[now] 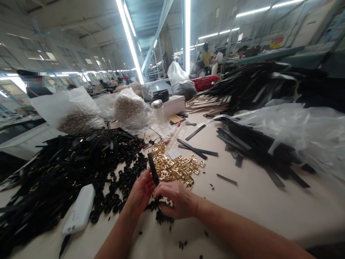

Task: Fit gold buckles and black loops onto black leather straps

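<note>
A short black strap (152, 167) stands nearly upright in my left hand (140, 190), whose fingers are closed around its lower part. My right hand (176, 199) pinches at the strap's bottom end; what lies between those fingertips is partly hidden. Just beyond both hands spreads a heap of gold square buckles (175, 169). Small black pieces (164, 217) lie scattered under and in front of my right hand. Left of my left hand are many little black rings or loops (107, 203).
A white power bank (81, 207) with a cable lies left, beside a heap of black straps (72, 154). Loose strips (195, 148) and plastic-covered strips (242, 140) lie right. Behind stand a filled plastic bag (129, 106), a jar (159, 111) and a red crate (205, 83). People work farther back.
</note>
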A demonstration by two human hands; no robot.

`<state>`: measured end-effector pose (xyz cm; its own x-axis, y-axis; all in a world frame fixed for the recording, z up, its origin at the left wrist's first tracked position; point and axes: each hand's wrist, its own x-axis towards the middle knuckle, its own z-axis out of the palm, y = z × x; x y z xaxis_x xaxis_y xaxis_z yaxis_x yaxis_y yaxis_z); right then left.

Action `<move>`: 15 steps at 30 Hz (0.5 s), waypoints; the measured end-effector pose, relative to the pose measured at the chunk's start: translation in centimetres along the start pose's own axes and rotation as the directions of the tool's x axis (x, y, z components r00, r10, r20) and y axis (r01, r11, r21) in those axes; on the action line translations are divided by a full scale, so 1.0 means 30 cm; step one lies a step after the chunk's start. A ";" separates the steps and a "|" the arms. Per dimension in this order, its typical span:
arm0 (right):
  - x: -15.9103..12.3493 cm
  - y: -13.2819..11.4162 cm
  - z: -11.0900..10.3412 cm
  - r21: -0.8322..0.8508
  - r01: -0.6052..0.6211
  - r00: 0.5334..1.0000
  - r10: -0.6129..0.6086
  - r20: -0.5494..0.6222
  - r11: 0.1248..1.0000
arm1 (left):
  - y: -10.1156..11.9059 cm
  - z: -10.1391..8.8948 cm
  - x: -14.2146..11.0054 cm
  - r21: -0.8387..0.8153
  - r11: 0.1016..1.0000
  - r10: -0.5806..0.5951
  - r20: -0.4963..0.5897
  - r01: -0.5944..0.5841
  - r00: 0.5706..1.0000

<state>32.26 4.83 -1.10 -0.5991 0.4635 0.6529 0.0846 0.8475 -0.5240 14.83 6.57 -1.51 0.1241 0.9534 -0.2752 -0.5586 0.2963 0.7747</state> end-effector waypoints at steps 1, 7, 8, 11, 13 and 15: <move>0.000 -0.001 0.001 -0.001 0.006 1.000 -0.006 0.008 1.000 | -0.003 0.000 -0.001 0.008 1.000 0.012 -0.007 -0.012 1.000; 0.006 -0.016 0.000 -0.009 0.046 0.998 -0.045 0.044 0.999 | -0.006 0.016 -0.013 0.077 0.997 0.024 -0.030 -0.021 0.999; 0.007 -0.017 -0.001 -0.008 0.049 0.998 -0.049 0.040 0.999 | -0.003 0.020 -0.016 0.081 0.996 0.024 -0.023 -0.022 0.999; 0.009 -0.017 -0.003 -0.003 0.061 0.998 -0.061 0.009 0.998 | 0.006 0.030 -0.023 0.080 0.996 0.034 -0.017 -0.033 0.999; 0.013 -0.018 -0.004 0.008 0.056 0.997 -0.056 -0.059 0.998 | 0.010 0.032 -0.025 0.080 0.996 0.038 -0.019 -0.036 0.999; 0.017 -0.019 -0.004 0.026 0.032 0.989 -0.028 -0.148 0.999 | 0.012 0.032 -0.027 0.090 0.995 0.036 -0.017 -0.035 0.999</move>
<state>32.01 4.61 -0.41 -0.4771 0.4729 0.7408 0.0445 0.8548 -0.5170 15.32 5.95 -0.47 0.0895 0.9624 -0.2566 -0.4865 0.2671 0.8318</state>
